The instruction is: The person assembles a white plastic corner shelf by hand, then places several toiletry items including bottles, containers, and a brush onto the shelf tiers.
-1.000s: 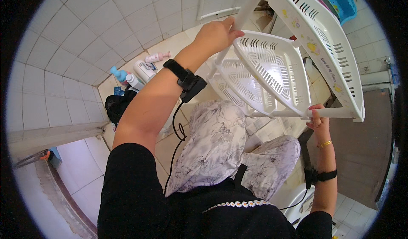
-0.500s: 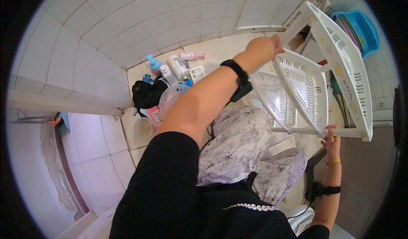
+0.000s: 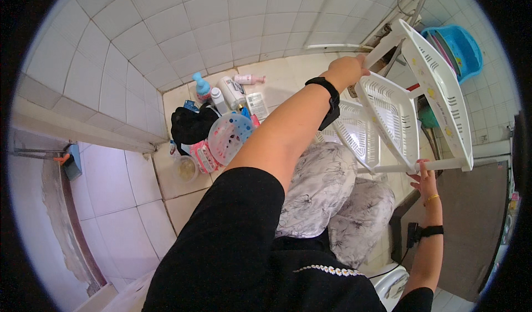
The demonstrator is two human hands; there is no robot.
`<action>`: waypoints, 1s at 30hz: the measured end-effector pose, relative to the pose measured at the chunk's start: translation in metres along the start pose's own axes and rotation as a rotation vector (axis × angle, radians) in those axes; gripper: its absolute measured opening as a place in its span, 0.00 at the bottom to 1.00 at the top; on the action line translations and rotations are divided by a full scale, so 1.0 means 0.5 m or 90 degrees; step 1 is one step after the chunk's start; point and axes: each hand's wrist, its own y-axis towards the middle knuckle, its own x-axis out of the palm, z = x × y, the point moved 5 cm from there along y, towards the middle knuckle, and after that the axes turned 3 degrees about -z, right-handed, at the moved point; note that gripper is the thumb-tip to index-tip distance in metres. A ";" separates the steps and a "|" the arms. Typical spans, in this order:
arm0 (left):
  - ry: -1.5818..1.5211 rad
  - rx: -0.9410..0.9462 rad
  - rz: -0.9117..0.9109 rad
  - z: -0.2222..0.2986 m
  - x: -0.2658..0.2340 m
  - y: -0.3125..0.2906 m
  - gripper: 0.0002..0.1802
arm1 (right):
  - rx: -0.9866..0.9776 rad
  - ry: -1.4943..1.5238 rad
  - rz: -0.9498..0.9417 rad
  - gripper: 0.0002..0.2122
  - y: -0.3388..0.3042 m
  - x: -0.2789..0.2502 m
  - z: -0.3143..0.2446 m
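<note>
A white plastic tiered rack (image 3: 450, 112) with slotted basket shelves and a small yellow print leans at a tilt on my right. My left hand (image 3: 347, 71) reaches across and is closed around its far post, near the top shelf. At the near post, between the top two shelves, my right hand (image 3: 426, 183) holds on with one finger over the tube and the other fingers partly spread. My legs in patterned trousers are bent beside the lower shelves, covering part of the rack's lower end.
Several bottles, including a blue pump bottle (image 3: 201, 84), lie or stand on the tiled floor near the left wall. A black cloth (image 3: 191, 125), a clear dotted bowl (image 3: 230, 140) and a small tub (image 3: 185, 169) are beside them. A blue basin (image 3: 470, 51) is at far right.
The rack's top end sits slightly lower and further left in the picture. My right hand's fingers have spread a little at the post, while my left hand keeps its grip.
</note>
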 end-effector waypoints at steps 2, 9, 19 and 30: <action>-0.033 0.018 0.016 0.008 0.015 0.009 0.29 | -0.004 0.020 -0.006 0.19 0.004 -0.005 0.008; 0.005 0.005 -0.039 0.044 0.063 0.069 0.35 | -0.052 0.117 0.015 0.17 0.079 -0.042 0.104; -0.023 -0.034 -0.011 0.047 0.089 0.079 0.32 | -0.182 0.322 0.052 0.14 0.163 -0.021 0.138; 0.022 -0.116 0.096 -0.064 0.022 0.039 0.40 | -0.283 0.340 -0.061 0.17 0.363 0.092 0.070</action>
